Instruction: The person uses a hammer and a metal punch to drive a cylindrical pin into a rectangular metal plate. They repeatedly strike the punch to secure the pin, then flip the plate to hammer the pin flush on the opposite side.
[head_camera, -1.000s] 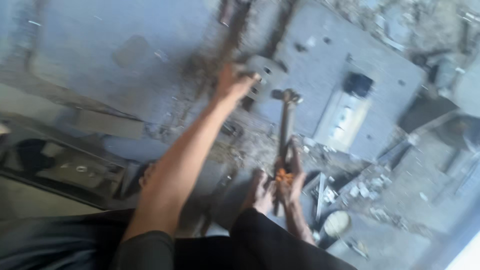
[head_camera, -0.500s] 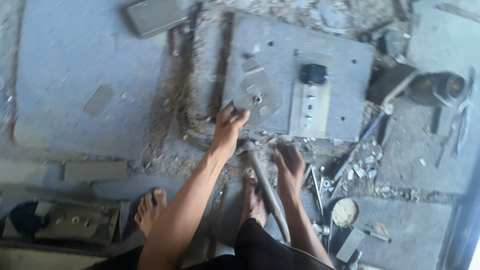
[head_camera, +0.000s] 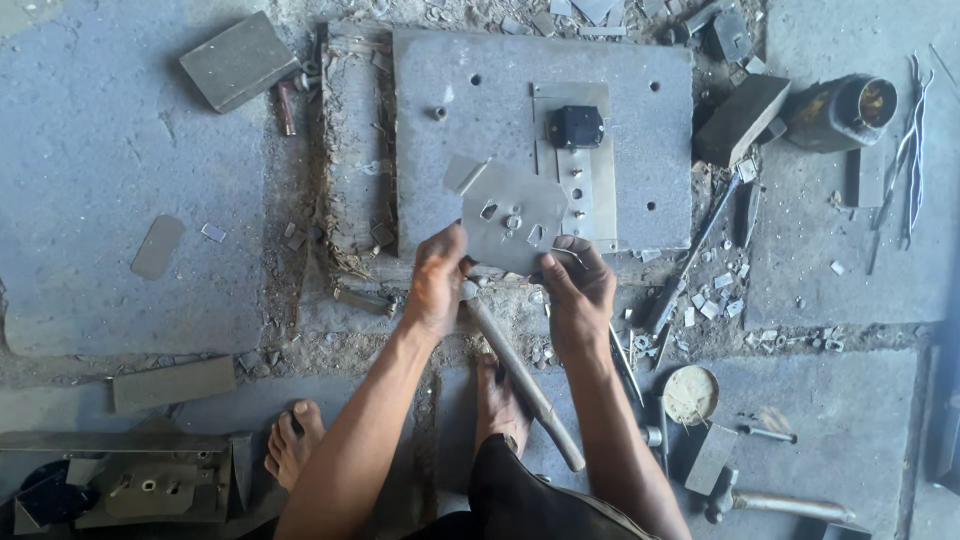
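View from above of a person seated on a gritty grey workshop floor, both bare arms reaching forward. At far left a flat grey metal block (head_camera: 238, 60) lies on a large stone slab (head_camera: 100, 200), and in the bottom-left corner sits a dark metal fixture (head_camera: 130, 485) with holes and cut-outs. A bare foot (head_camera: 293, 442) rests on the floor just right of it. Moving to the centre, the left hand (head_camera: 436, 280) is closed on the lower left edge of a thin punched metal sheet (head_camera: 512, 215), thumb on top. The sheet, with several small square and round holes, is held over the front edge of a thick grey steel plate (head_camera: 440, 140) that carries a bolted upright strip and a black block (head_camera: 576, 126). Below the sheet a hammer with a wooden handle (head_camera: 520, 375) lies slanting between the forearms, its head just under the left hand; neither hand grips it. The right hand (head_camera: 575, 292) is clamped on the sheet's lower right edge, fingers curled beneath. Further right lie loose rods, small metal offcuts, a round lid (head_camera: 690, 394) of pale powder, a second hammer (head_camera: 775, 503) near the bottom, and a dark cylindrical can (head_camera: 840, 110) lying on its side at upper right.
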